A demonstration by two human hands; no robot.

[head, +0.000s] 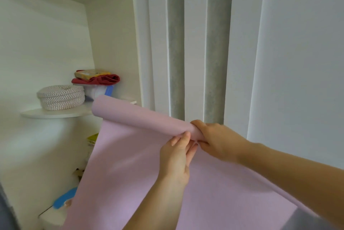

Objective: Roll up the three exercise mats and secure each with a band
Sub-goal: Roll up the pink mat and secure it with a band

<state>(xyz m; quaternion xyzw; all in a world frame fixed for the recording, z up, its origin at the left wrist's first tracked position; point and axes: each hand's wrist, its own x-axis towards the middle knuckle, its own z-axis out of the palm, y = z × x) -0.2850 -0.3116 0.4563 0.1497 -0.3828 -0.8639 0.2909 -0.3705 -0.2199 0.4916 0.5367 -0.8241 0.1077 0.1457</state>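
- Just below its roll, the left hand (176, 157) pinched the pink mat (130, 164).
- The right hand (217, 141) gripped the roll's end.
- Left of the mat, the packet (91, 74) print was unreadable.

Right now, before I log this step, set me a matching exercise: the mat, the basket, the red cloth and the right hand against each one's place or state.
Things:
1. pink mat
2. woven basket
3. red cloth
4. right hand

Place or state:
A. lies under a yellow packet
B. grips the rolled end
C. partly rolled, the rest unrolled
D. stands on the rounded shelf

Pairs: 1-C, 2-D, 3-A, 4-B
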